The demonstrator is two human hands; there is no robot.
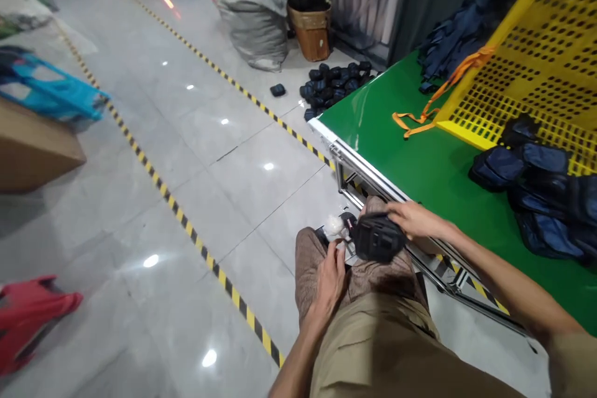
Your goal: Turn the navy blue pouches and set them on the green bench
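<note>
My right hand (415, 219) grips a small black folded pouch (377, 237) and holds it over my knees, just off the edge of the green table (410, 155). Resting on my left thigh, my left hand (330, 280) has its fingers loosely curled with fingertips close to the pouch, holding nothing I can see. I am seated, with brown trousers filling the lower middle of the view. More dark blue pouches (536, 186) are heaped on the table at the right.
A yellow perforated crate (536, 68) with an orange strap (433, 102) stands on the table. On the floor lie a pile of black pouches (333, 84), a grey sack (256, 9), a basket (312, 28), yellow-black tape lines (186, 224), a cardboard box (32, 149) and a red item (28, 317).
</note>
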